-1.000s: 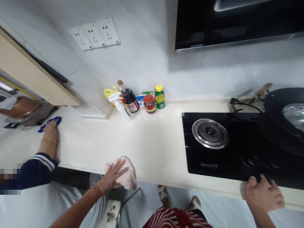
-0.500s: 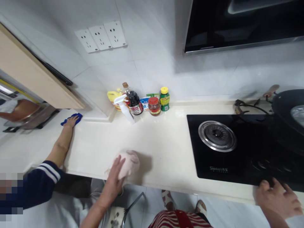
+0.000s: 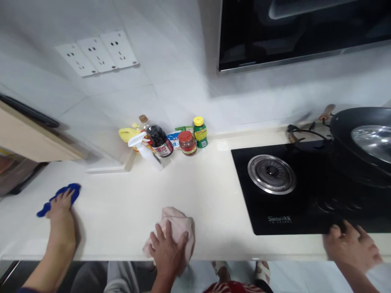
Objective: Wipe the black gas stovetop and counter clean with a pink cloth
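My left hand (image 3: 168, 249) presses down on a pale pink cloth (image 3: 181, 226) near the counter's front edge, its fingers spread over the cloth and the thumb at its right side. The cloth lies partly spread, and part of it is hidden under my palm. At the front right edge of the black gas hob (image 3: 244, 183), my right hand (image 3: 351, 246) rests with its fingers apart and nothing visible in it. It looks slightly blurred. On the left, another person's hand (image 3: 61, 203) lies on a blue cloth (image 3: 75, 191) on the same counter.
Along the wall stand a white spray bottle (image 3: 148, 151), a dark sauce bottle (image 3: 158, 140), a red-lidded jar (image 3: 187, 143) and a green bottle with yellow cap (image 3: 200, 133). A wok (image 3: 345, 134) sits on the hob's right side. The range hood (image 3: 293, 36) hangs above.
My left hand and the pink cloth have moved right, and the cloth is flatter. The other person's blue cloth has come nearer the front. The view has shifted; my right hand stays by the hob.
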`<state>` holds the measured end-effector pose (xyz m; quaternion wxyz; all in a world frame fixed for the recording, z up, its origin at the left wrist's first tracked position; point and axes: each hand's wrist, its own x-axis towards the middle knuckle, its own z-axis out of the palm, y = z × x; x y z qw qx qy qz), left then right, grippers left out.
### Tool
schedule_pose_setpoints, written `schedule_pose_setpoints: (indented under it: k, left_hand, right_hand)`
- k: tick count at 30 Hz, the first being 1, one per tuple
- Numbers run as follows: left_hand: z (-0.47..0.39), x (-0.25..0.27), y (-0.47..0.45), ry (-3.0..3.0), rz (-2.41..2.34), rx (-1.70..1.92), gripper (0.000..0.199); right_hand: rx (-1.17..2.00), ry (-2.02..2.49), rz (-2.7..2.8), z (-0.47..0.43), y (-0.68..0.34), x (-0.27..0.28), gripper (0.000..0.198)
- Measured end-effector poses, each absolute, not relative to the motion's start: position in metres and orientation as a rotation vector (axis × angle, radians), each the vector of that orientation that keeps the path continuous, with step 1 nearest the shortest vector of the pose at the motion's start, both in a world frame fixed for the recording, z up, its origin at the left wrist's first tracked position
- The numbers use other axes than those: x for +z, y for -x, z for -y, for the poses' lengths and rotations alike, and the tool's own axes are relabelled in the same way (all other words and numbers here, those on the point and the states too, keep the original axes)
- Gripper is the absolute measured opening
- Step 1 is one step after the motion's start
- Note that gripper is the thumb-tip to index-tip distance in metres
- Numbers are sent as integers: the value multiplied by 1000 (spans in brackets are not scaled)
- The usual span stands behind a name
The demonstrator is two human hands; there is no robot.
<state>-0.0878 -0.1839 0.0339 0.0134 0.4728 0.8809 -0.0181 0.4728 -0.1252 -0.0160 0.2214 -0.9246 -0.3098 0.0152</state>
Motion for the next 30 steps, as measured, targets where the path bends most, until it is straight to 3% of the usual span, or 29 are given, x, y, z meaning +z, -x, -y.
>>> schedule_pose_setpoints:
  k: [8,14,23,27,30]
  left_hand:
    - [53,45,115,-1601,-2753,143,77]
    - [-9,41,98,-1796,-2627,254,60]
    - [105,14,-25,-2395,-2014,325,63]
    - [164,-5,-9,-2657,-1827,520,65]
    - [190,-17,35,-2633,-1947,490,63]
  right_hand:
    - [1,2537,901,123,-469,-11,56]
    - [-56,2518,921,123,-471,-15,55]
    - [-35,2568,940,121,-473,-17,56]
    - [-30,2565,944,121,-472,-17,56]
    - [-22,2561,949,122,-472,-17,58]
